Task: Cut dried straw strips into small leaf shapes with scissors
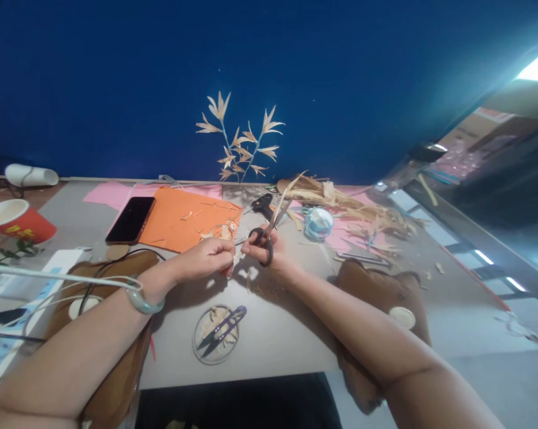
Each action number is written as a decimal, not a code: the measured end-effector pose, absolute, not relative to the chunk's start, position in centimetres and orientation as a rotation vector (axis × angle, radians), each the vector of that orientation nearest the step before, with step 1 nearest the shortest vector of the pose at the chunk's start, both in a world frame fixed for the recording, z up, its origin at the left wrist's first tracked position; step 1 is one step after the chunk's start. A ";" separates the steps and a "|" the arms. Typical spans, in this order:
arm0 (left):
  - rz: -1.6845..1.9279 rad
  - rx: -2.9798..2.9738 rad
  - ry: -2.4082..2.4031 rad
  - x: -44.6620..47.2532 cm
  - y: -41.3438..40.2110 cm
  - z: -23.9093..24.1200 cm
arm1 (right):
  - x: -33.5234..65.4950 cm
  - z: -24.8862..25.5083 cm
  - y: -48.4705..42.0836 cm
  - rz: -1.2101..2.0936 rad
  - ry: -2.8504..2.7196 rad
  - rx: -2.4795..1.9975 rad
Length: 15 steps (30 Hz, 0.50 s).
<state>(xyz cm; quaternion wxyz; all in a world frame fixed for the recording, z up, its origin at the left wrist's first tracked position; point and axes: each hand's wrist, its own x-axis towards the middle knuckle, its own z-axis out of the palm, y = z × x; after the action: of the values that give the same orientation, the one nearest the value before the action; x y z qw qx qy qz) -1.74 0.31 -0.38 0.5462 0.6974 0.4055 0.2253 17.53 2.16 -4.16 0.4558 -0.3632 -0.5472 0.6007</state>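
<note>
Your right hand point(269, 255) was closed through the handles of the scissors point(269, 231), blades pointing up and away from you. Your left hand point(206, 257) pinched a small pale straw piece point(237, 258) just beside them, above the grey worktop point(273, 339). Nearer you lay snips point(221, 326) on a round dish point(201, 348), and a phone point(130, 218) lay beside the orange paper point(183, 217).

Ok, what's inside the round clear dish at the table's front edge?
Purple-handled metal thread snips lie in the round clear dish, on pale straw offcuts. Whatever is beneath the snips is covered.
</note>
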 end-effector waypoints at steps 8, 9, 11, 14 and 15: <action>0.837 1.275 1.142 -1.4 0.8 -0.2 | 17.2 -4.0 2.2 1.376 -1.375 -1.015; 0.869 1.235 1.142 -1.4 0.8 -0.4 | 17.1 -3.9 2.1 1.369 -1.369 -1.020; 0.909 1.164 1.110 -1.4 0.8 -0.7 | 17.0 -3.7 2.0 1.347 -1.343 -1.039; 0.913 1.112 1.080 -1.2 0.7 -1.2 | 16.9 -3.5 1.8 1.332 -1.286 -1.045; 0.914 1.103 1.088 -1.1 0.6 -1.3 | 16.9 -3.5 1.8 1.334 -1.270 -1.042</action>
<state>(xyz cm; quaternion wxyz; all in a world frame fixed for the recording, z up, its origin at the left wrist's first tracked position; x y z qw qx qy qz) -1.12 0.62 -1.32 0.6219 0.4802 0.4736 0.3979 16.91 1.77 -3.46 0.4904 -0.4289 -0.5231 0.5494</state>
